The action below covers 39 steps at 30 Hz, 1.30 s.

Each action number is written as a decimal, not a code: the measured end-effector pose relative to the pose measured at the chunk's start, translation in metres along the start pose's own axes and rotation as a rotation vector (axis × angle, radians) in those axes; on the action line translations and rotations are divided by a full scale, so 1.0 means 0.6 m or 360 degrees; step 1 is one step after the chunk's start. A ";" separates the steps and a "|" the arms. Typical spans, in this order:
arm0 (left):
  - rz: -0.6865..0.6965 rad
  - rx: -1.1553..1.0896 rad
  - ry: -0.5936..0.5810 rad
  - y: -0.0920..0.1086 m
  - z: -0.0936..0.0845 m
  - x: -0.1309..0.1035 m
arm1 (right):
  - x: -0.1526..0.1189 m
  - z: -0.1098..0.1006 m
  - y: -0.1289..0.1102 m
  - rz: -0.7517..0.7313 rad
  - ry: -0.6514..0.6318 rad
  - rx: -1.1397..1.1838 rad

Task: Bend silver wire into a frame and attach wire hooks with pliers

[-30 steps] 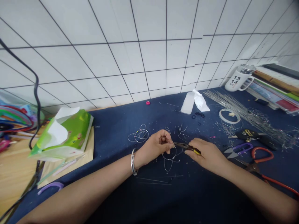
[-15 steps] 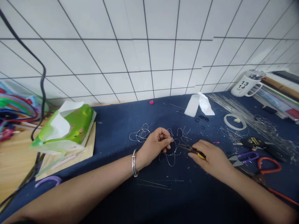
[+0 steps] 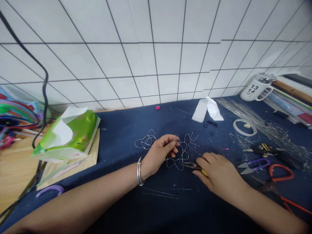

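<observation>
My left hand (image 3: 162, 150), with silver bangles at its wrist, pinches a thin wire piece bent into petal-like loops (image 3: 179, 166). The spot where the fingers meet the wire is partly hidden by them. My right hand (image 3: 214, 169) is wrapped round needle-nose pliers (image 3: 192, 165) with yellow handles. Their jaws point left, at the lower right of the wire loops; whether they touch the wire I cannot tell. To the left of my left hand lies a tangled wire coil with small beads (image 3: 147, 141). Bent wire pieces (image 3: 191, 140) lie beyond the pliers.
At left stands a green tissue pack (image 3: 70, 133). On the right lie purple-handled snips (image 3: 255, 165), red-handled cutters (image 3: 280, 175), a white tape roll (image 3: 245, 127) and a bundle of straight wires (image 3: 243, 112). A white mug (image 3: 254, 89) stands by stacked books (image 3: 291, 97). Straight wires (image 3: 161, 192) lie in front.
My right hand and the pliers have moved a little down and left, their tips now lower on the wire loops. My left hand has turned slightly, with its fingers stretched further.
</observation>
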<state>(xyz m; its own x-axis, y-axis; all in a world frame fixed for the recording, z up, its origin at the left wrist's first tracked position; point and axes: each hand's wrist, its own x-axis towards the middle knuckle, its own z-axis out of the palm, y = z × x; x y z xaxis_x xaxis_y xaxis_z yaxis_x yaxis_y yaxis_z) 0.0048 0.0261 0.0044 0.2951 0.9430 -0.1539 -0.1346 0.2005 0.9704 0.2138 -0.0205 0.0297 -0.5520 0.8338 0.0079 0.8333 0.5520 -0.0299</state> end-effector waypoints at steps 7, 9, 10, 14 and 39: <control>-0.0022 -0.0062 0.0017 0.001 0.000 0.000 | -0.001 -0.005 -0.001 -0.0039 -0.0007 0.0006; -0.0034 -0.0067 0.0013 0.001 0.000 0.000 | -0.002 -0.005 -0.001 -0.0045 0.0000 0.0017; -0.0036 -0.0068 0.0010 0.001 0.000 0.000 | -0.002 -0.005 0.000 -0.0045 0.0003 0.0020; -0.0038 -0.0056 -0.0014 0.002 0.000 -0.001 | -0.003 -0.002 0.000 -0.0042 0.0007 0.0023; -0.0077 -0.0102 0.0060 0.011 0.017 -0.011 | -0.001 0.003 0.000 0.0010 0.0052 0.0029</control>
<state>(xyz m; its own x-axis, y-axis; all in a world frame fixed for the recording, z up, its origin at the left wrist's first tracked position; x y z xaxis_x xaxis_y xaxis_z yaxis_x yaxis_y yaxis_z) 0.0117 0.0184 0.0139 0.2669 0.9409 -0.2086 -0.1814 0.2616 0.9480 0.2141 -0.0208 0.0280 -0.5455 0.8371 0.0406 0.8358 0.5470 -0.0481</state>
